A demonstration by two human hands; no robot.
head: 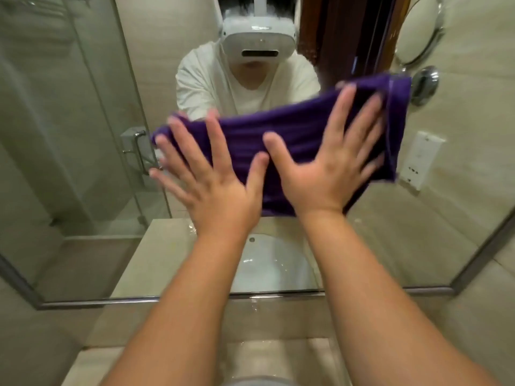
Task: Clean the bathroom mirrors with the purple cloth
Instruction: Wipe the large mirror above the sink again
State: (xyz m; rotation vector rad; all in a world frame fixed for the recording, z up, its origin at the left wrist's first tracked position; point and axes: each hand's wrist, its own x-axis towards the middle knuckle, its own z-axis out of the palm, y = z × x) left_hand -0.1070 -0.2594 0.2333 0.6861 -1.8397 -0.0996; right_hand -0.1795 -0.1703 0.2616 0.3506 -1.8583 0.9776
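Hands, left hand [214, 188] and right hand [328, 174], fingers spread flat, press purple cloth [301, 126] against mirror [83, 135] mid-wipe; uncleaned glass likely next.

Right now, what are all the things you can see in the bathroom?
purple cloth: one, purple, spread flat against the big mirror
big mirror: one, silver-edged, above the counter
round mirror: one, chrome-rimmed, top right
socket plate: one, white, right of the cloth
sink: one, white, reflected under the cloth
counter: one, beige, wet, below the mirror
headset: one, white, reflected at the top
left hand: one, flat, pressing the cloth's left part
right hand: one, flat, pressing the cloth's right part
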